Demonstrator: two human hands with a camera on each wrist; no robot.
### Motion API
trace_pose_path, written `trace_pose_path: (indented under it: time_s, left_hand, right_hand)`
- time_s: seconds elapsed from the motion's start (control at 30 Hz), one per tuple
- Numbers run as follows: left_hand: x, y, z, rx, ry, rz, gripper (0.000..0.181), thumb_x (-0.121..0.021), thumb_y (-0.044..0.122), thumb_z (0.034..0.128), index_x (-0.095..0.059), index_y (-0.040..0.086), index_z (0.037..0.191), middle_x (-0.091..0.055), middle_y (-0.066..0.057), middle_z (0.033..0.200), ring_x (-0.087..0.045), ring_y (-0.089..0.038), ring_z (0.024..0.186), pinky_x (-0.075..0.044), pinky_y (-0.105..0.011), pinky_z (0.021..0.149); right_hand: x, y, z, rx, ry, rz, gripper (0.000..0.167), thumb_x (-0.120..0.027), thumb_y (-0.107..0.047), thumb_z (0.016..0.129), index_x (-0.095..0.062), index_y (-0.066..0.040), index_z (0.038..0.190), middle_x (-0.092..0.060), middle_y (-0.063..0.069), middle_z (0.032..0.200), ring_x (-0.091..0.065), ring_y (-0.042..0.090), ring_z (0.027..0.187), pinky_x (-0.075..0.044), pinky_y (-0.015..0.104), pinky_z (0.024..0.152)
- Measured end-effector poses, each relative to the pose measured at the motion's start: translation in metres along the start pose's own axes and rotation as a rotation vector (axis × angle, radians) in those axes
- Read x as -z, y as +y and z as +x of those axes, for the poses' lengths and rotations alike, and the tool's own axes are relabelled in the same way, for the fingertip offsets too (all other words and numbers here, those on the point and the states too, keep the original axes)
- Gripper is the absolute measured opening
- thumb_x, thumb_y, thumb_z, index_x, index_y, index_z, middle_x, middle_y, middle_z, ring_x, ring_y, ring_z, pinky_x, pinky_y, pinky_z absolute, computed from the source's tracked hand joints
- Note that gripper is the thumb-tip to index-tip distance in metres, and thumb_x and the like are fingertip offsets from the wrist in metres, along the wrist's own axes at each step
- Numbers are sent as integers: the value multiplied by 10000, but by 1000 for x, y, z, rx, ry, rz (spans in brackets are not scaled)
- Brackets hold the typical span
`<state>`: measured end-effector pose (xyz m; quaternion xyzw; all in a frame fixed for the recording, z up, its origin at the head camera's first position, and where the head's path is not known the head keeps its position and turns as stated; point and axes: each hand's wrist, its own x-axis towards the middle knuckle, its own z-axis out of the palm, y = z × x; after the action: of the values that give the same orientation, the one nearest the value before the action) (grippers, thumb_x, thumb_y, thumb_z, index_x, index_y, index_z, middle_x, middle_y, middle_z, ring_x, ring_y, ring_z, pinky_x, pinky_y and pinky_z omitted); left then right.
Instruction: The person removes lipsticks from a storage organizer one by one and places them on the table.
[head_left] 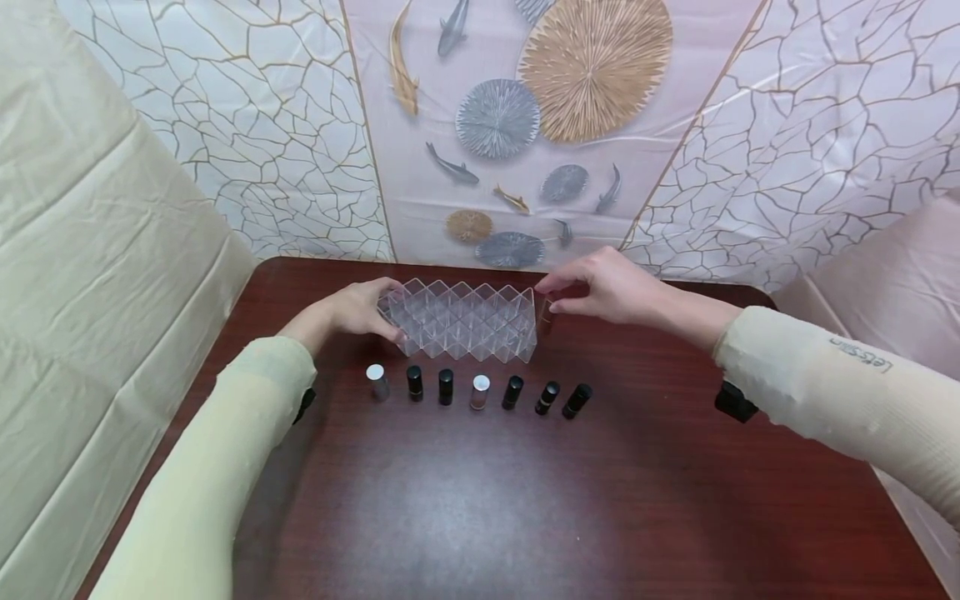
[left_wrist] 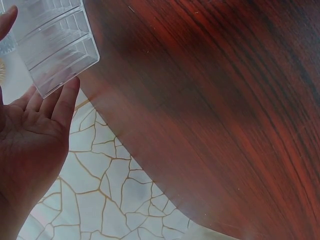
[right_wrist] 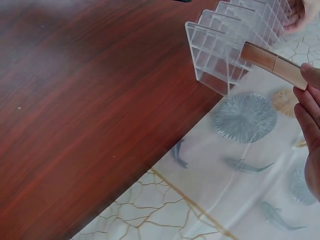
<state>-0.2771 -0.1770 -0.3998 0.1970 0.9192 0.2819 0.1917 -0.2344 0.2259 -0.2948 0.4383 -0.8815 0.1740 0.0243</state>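
A clear plastic lipstick organizer (head_left: 459,323) with zigzag-edged slots stands near the back of the table. My left hand (head_left: 358,308) grips its left end, thumb at the front corner and fingers at the back; the left wrist view shows the fingers along the organizer's end (left_wrist: 62,45). Just beyond the right end, my right hand (head_left: 609,287) pinches a bronze-gold lipstick tube (right_wrist: 274,65) between thumb and fingers. In the right wrist view the tube is clear of the table, close to the organizer's end panel.
In front of the organizer several lipstick tubes stand in a row, mostly black (head_left: 446,387), with a white-capped one (head_left: 480,392) in the middle and a silver-topped one (head_left: 377,382) at the left end. Patterned cloth (head_left: 495,208) hangs behind the dark wooden table (head_left: 450,508).
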Motion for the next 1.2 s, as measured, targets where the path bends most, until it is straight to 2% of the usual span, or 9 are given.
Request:
trace_pose_path:
  time_s: [0.33,0.6,0.87,1.1,1.2]
  left_hand:
    - [0,-1,1,6,1,2,936,-889,331,812,-427,-4,1553,-523,-209,1564,-510,-377,1390,-381,-562,1199]
    - [0,0,1,-20,12,16,912,-876,293,787,-450,-24,1528,-558,-206,1530,-532,-377,1377,-393,-532,1194]
    - [1,1,1,-14,3,12,909,-878,298,794,-449,-17,1531,-549,-202,1544,-515,-376,1400,-377,-544,1205]
    - [0,2,0,-17,3,15,915,-884,314,788,-454,-14,1526,-552,-203,1539,-513,-378,1402,-376,-551,1204]
    - [0,0,2,-14,4,11,908,-880,302,793,-452,-12,1529,-551,-197,1543,-511,-374,1405,-375,-544,1207]
  right_hand:
    - [-2,5,-35,-60,0,-22,288,-849,-92,900,-823,-132,1184,-815,-21,1132,-766,211,1098,-594,442,940]
    - [-1,6,-63,-49,68,-49,318,-875,-62,864,-827,-154,1165,-819,-44,1089,-781,167,1018,-615,420,836]
    - [-5,5,-87,-103,89,-25,340,-893,-48,843,-833,-168,1156,-814,-74,1077,-774,124,978,-610,388,814]
    - [-14,7,-105,-124,109,-46,366,-898,-28,818,-836,-174,1148,-813,-84,1086,-774,118,976,-536,159,843]
    - [-18,7,-112,-119,121,-46,370,-898,-14,809,-837,-168,1140,-813,-80,1084,-776,131,982,-497,96,859]
